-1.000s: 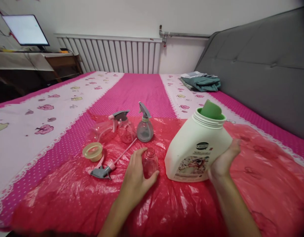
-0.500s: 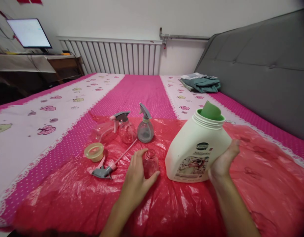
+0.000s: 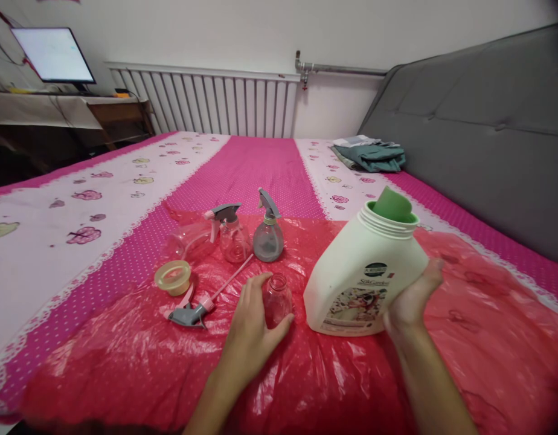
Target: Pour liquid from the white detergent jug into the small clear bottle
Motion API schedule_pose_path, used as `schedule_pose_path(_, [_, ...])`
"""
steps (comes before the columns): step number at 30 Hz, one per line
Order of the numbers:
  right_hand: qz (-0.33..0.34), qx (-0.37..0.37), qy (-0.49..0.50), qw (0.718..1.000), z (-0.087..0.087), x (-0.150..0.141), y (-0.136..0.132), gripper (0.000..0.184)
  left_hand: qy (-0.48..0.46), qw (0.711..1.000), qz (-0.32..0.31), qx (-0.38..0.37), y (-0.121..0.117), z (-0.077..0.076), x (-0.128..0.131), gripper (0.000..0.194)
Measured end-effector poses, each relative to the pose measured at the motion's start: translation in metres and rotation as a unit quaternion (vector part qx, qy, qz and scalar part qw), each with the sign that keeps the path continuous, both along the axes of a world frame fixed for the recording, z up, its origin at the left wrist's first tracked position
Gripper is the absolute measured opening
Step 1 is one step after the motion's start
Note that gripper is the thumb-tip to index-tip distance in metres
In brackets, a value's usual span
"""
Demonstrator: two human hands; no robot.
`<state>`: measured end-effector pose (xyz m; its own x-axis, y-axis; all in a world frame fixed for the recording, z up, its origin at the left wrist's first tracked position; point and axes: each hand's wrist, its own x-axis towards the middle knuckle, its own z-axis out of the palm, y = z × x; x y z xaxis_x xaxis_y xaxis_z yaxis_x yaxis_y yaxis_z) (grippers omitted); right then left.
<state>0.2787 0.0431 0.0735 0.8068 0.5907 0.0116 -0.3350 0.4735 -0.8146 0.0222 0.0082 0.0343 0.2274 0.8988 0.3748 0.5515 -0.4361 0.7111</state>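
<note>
Evidently, we are at a steadying step: our left hand (image 3: 248, 323) curls, half closed, around the small open bottle (image 3: 279, 302), upright on the red plastic sheet (image 3: 170, 374); our right hand (image 3: 408, 305) clasps the white jug (image 3: 346, 275) beside it. The next move seemingly calls for firm grips.

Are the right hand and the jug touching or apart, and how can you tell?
Touching. The head view shows the right hand against the jug's lower right side, with no gap.
</note>
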Motion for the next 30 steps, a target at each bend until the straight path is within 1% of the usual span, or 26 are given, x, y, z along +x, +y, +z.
schedule_pose_path(9, [-0.004, 0.006, 0.003, 1.0, -0.0002, 0.0001, 0.0004, 0.057, 0.006, 1.0, -0.003, -0.001, -0.001, 0.0008, 0.0003, 0.059])
schedule_pose_path(15, [0.0, -0.008, 0.004, 1.0, 0.0, -0.0004, -0.0004, 0.059, 0.0, 1.0, 0.001, -0.006, -0.003, -0.0001, 0.0005, 0.057])
schedule_pose_path(21, [-0.004, -0.007, 0.011, 1.0, 0.001, -0.0016, -0.0008, 0.06, -0.003, 1.0, 0.007, -0.012, -0.0047, 0.0022, 0.0024, 0.055])
schedule_pose_path(26, [-0.007, -0.001, -0.003, 1.0, 0.0009, -0.002, -0.0012, 0.058, -0.005, 1.0, 0.008, -0.018, -0.0053, 0.002, 0.004, 0.055])
schedule_pose_path(30, [0.004, 0.0, -0.018, 1.0, -0.0002, -0.0012, -0.0017, 0.06, -0.011, 1.0, 0.006, -0.017, -0.0059, 0.0009, 0.0053, 0.057])
